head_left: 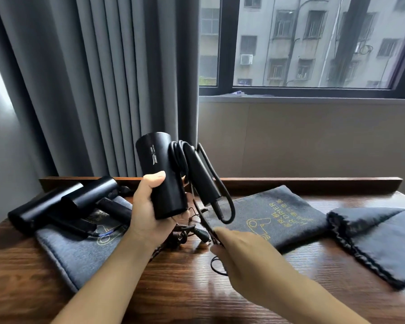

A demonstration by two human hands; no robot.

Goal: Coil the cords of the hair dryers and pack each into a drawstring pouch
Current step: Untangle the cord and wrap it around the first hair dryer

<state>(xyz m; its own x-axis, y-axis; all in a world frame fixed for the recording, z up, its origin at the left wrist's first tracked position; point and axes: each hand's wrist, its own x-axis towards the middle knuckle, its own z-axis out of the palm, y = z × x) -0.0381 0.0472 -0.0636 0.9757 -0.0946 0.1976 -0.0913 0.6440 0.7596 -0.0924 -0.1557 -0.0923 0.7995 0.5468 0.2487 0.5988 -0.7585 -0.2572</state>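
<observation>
My left hand (pixel 147 211) grips a black hair dryer (pixel 160 174) by its barrel, held upright above the wooden table (pixel 173 288). Its folded handle (pixel 205 181) points down to the right, with black cord (pixel 185 155) looped round it. My right hand (pixel 241 251) pinches the loose end of that cord near the table, fingers blurred. A grey drawstring pouch (pixel 271 218) with a yellow dryer logo lies flat behind my right hand. Two more black hair dryers (pixel 63 206) lie on another grey pouch (pixel 80 251) at the left.
A third grey pouch (pixel 379 239) lies at the right end of the table. A raised wooden lip (pixel 313 182) runs along the table's back edge. Grey curtains (pixel 91 90) hang behind on the left, and a window (pixel 313 43) sits behind on the right.
</observation>
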